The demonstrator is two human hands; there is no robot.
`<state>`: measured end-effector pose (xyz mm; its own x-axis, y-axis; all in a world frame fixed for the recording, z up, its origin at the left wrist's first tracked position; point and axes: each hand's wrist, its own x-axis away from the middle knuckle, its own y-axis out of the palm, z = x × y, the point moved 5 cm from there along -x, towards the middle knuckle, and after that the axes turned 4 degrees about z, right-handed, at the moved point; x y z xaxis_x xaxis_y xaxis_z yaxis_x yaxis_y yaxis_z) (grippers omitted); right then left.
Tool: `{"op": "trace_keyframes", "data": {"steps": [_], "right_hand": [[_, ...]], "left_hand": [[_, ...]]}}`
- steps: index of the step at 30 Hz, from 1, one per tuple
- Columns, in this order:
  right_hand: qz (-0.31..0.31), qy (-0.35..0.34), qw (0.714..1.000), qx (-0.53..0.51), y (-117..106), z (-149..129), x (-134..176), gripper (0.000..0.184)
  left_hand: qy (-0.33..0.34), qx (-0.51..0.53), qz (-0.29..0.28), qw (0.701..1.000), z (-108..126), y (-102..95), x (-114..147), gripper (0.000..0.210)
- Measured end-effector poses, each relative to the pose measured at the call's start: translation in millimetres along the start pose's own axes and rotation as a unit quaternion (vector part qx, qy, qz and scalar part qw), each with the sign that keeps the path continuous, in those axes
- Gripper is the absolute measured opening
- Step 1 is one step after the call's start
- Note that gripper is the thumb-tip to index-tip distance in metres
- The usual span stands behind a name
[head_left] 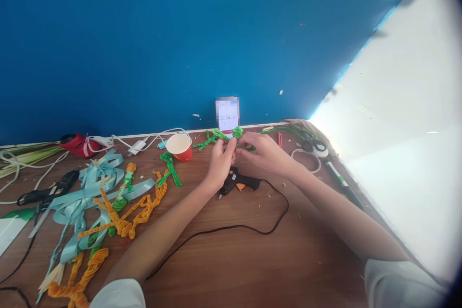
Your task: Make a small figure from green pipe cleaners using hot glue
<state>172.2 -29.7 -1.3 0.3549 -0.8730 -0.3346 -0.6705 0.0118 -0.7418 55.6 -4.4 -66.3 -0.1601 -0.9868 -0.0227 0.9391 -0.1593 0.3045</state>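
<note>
Between my two hands is a green fuzzy pipe-cleaner piece with a rounded knot at its top and thin strands going left. My left hand pinches it between thumb and fingers. My right hand has its fingers closed around a green strand on the right side of the piece. Just beneath the hands lies a black glue gun, nozzle toward the lower left. Another twisted green pipe-cleaner piece rests left of my left hand. Behind the hands, a phone showing a timer leans on the wall.
A red paper cup stands at left, beside a green knotted piece. Pale blue ribbon and orange twisted pipe cleaners cover the left side. The glue gun's black cable crosses the table. A white tape roll lies right.
</note>
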Motion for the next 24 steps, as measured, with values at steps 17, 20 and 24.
{"op": "trace_keyframes", "data": {"steps": [17, 20, 24], "right_hand": [[0.03, 0.106, 0.964, -0.24, 0.3, 21.5, -4.2, 0.017], [-0.038, 0.168, 0.926, -0.335, 6.7, 31.5, -2.3, 0.021], [-0.167, 0.194, 0.877, -0.407, 14.2, 38.4, 2.8, 0.024]], "left_hand": [[0.042, -0.025, -0.006, 0.999, 0.8, -4.8, -2.5, 0.034], [0.061, -0.056, -0.018, 0.996, 1.9, -5.7, -3.4, 0.029], [0.117, -0.092, -0.053, 0.987, 7.3, -3.3, -4.8, 0.022]]}}
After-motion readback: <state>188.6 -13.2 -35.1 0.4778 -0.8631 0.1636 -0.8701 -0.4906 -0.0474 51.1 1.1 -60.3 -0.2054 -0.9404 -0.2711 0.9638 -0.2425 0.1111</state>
